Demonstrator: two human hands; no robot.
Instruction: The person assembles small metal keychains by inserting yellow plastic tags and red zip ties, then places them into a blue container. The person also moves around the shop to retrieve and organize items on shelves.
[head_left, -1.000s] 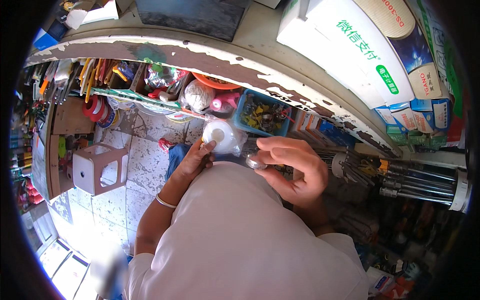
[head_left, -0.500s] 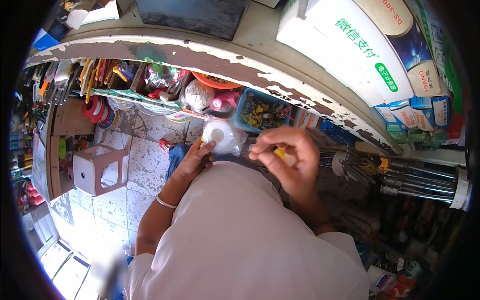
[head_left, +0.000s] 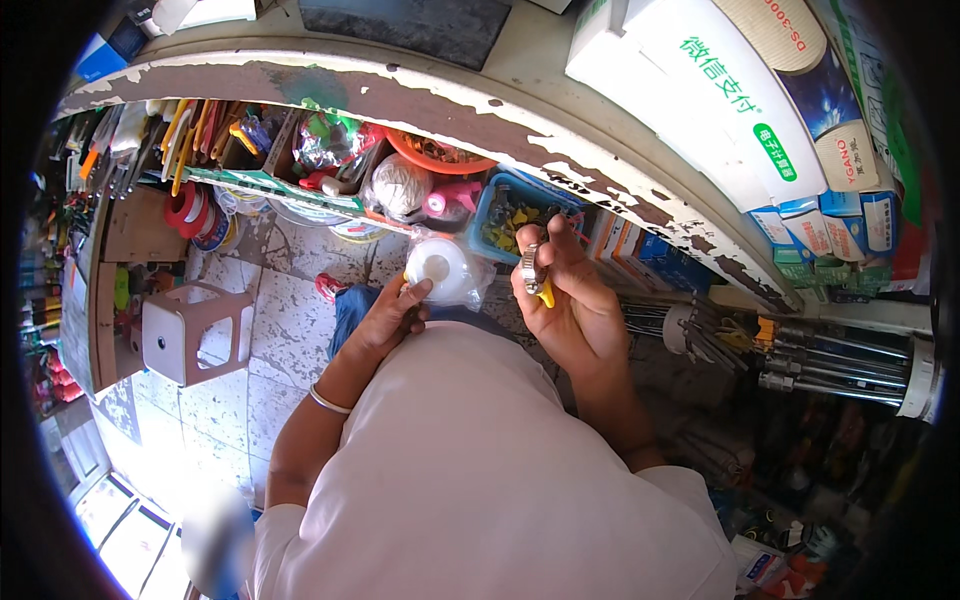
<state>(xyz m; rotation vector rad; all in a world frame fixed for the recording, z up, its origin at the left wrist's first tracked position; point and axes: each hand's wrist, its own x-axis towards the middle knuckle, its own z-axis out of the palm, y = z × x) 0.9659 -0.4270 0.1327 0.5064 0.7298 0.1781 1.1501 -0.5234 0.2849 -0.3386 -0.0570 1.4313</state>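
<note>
In my left hand is a white ring-shaped roll in a clear plastic bag, pinched at its near edge between thumb and fingers. My right hand is raised to the right of it, its fingers closed on a small metal hose clamp with a yellow thumb-turn handle. The clamp's band points up and its yellow part lies against the palm. Just beyond sits a blue plastic bin holding yellow-handled metal pieces that look like similar clamps.
Above the bins runs a counter edge with peeling paint. A white box stands on it at right. An orange bowl, a ball of white twine and metal hoses are nearby. A stool stands left.
My right hand has turned and lifted slightly away from me, bringing the hose clamp into clear view. My left hand and the bagged roll have hardly moved.
</note>
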